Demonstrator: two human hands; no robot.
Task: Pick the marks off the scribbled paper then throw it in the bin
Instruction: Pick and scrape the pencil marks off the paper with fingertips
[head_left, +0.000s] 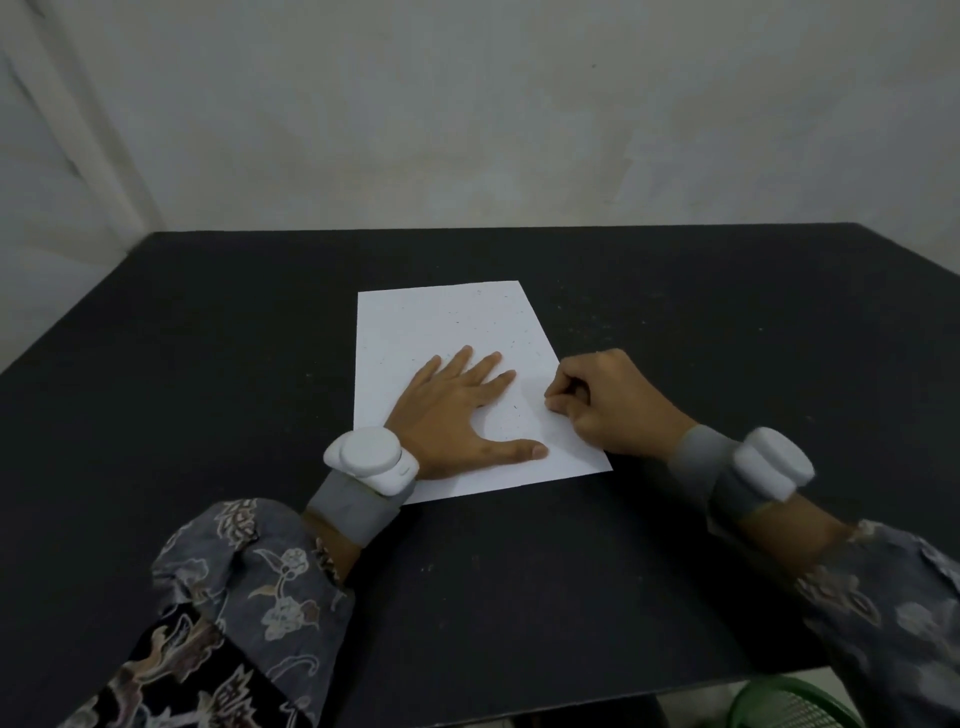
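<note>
A white sheet of paper (447, 332) with tiny dark specks lies flat in the middle of the black table (208, 364). My left hand (462, 410) lies flat on the sheet's near half, fingers spread, pressing it down. My right hand (602, 400) is at the paper's right edge with its fingers curled and the fingertips pinched together against the sheet; whatever sits between them is too small to make out. A green mesh bin (789, 704) shows its rim below the table's near right edge.
A plain pale wall (467, 104) stands behind the table. Both wrists wear grey bands with white pods. The patterned sleeves cover my forearms at the near edge.
</note>
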